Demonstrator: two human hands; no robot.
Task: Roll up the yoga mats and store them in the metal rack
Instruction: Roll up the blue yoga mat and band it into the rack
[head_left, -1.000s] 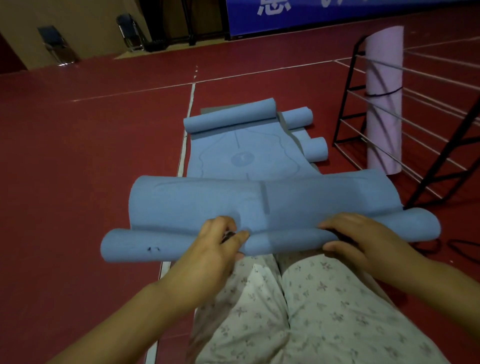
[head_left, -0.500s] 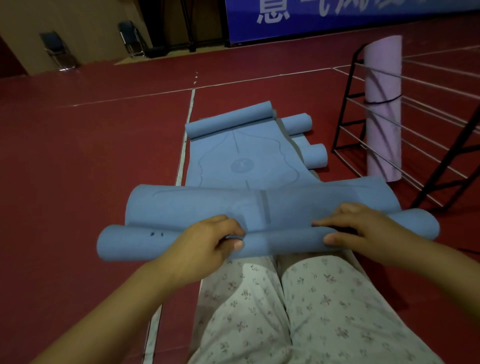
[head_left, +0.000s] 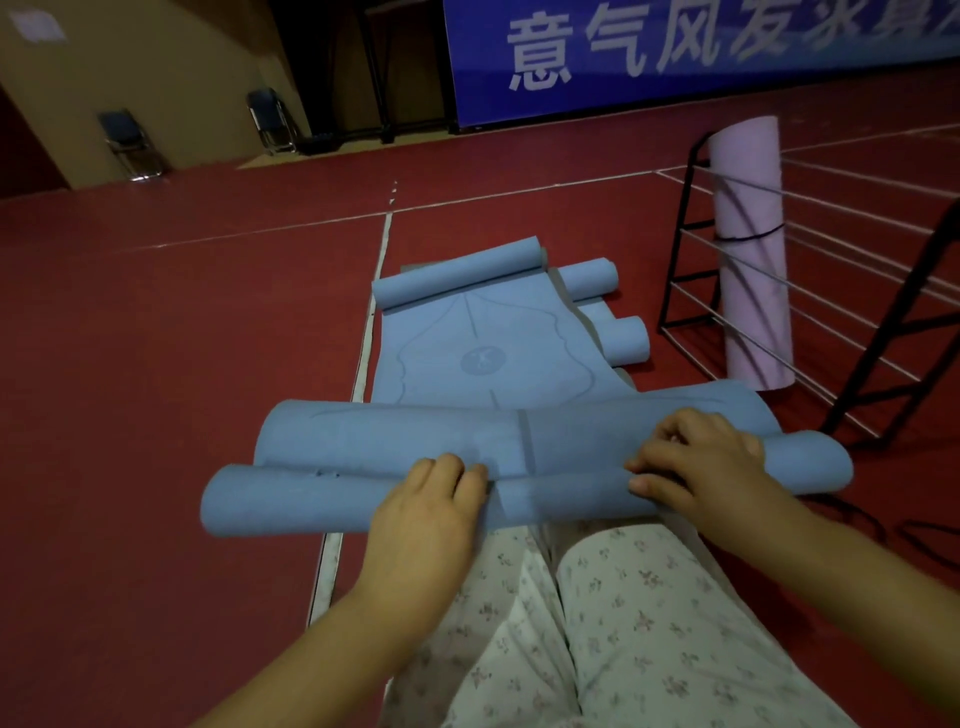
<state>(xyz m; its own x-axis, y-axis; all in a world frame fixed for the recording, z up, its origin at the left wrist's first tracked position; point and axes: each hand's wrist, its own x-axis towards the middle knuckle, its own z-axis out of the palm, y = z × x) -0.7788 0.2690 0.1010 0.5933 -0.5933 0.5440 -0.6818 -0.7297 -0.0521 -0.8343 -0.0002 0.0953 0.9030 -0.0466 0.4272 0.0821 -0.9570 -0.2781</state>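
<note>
A blue yoga mat (head_left: 395, 441) lies across my lap, its near edge curled into a thin roll (head_left: 291, 501). My left hand (head_left: 431, 499) grips that roll left of centre, fingers curled over it. My right hand (head_left: 701, 462) grips the roll right of centre, fingertips tucked into the fold. Beyond it another blue mat (head_left: 478, 358) lies flat on the floor with its far end rolled. Two more blue rolls (head_left: 592, 275) (head_left: 626, 338) lie beside it. The black metal rack (head_left: 691, 260) stands at the right, with a pink rolled mat (head_left: 748, 249) upright in it.
Red sports floor with white lines (head_left: 363, 338) surrounds the mats. Black cords (head_left: 857, 525) lie on the floor at the right. Folding chairs (head_left: 130, 140) stand by the far wall, under a blue banner (head_left: 675, 47).
Both hands have pushed the rolled edge forward, away from me, and curled tighter over it. The loose stretch of the mat on my lap has grown shorter.
</note>
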